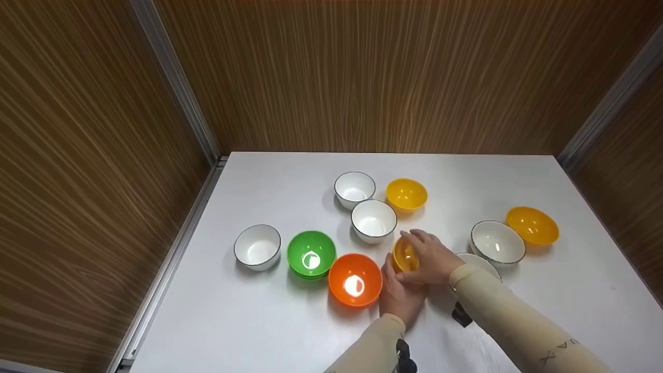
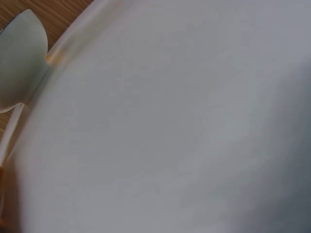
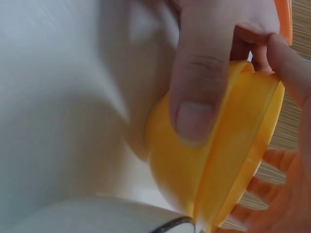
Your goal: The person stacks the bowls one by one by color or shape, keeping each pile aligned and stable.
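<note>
Both hands are at a pair of yellow bowls (image 3: 177, 160), one sitting in the other, low over the white table. My left hand (image 1: 401, 298) holds the lower bowl from the near left side, its thumb (image 3: 197, 107) lying along the outer wall. From above, my right hand (image 1: 432, 259) grips the upper bowl (image 1: 404, 256) at its rim, thumb on the near side and fingers on the far side. An orange bowl (image 1: 355, 281) stands just left of the left hand. Under the right forearm, a white bowl (image 1: 479, 261) is partly hidden.
Stacked green bowls (image 1: 311, 254) and a white bowl (image 1: 257, 247) stand left. Behind are two white bowls, one at the back (image 1: 355, 189) and one nearer (image 1: 374, 221), and a yellow bowl (image 1: 406, 195). Right are another white bowl (image 1: 498, 243) and yellow bowl (image 1: 532, 226). Wood-grain panels surround the table.
</note>
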Demonstrator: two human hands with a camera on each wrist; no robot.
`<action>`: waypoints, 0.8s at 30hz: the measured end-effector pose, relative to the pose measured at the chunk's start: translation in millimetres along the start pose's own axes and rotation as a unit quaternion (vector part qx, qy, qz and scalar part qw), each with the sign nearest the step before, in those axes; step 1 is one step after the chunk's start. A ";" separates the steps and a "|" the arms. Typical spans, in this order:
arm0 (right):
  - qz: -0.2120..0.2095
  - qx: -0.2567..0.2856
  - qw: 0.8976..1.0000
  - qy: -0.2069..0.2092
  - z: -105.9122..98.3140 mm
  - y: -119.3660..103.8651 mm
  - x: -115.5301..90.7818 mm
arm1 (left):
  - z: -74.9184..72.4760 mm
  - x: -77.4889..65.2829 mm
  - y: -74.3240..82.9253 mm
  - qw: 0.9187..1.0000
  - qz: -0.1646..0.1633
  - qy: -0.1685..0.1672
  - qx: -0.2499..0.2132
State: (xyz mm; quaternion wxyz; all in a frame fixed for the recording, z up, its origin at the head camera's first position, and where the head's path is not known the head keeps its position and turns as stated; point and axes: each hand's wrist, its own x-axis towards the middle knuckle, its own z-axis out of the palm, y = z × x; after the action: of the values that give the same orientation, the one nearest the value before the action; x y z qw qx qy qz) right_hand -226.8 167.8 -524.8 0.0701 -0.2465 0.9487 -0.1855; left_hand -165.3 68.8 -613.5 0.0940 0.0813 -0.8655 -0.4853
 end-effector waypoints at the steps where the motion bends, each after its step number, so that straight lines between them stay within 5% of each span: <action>1: 0.001 0.003 1.000 -0.002 0.8 0.6 0.1 | -0.2 0.2 0.3 1.000 -0.003 -0.004 -0.001; 13: -0.048 0.022 0.999 -0.009 1.6 10.0 -2.2 | -0.1 -2.8 -0.9 1.000 0.009 0.009 -0.002; 24: -0.039 0.013 0.998 -0.039 -6.7 10.5 -2.1 | 0.8 -0.8 0.6 1.000 -0.017 -0.006 -0.003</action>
State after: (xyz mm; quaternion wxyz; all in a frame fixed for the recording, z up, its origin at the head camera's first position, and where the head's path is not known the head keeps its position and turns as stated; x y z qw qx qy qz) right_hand -231.1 179.5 -522.6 0.1029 -0.2893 0.9325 -0.1902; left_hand -164.7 69.9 -613.5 0.0807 0.0930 -0.8632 -0.4896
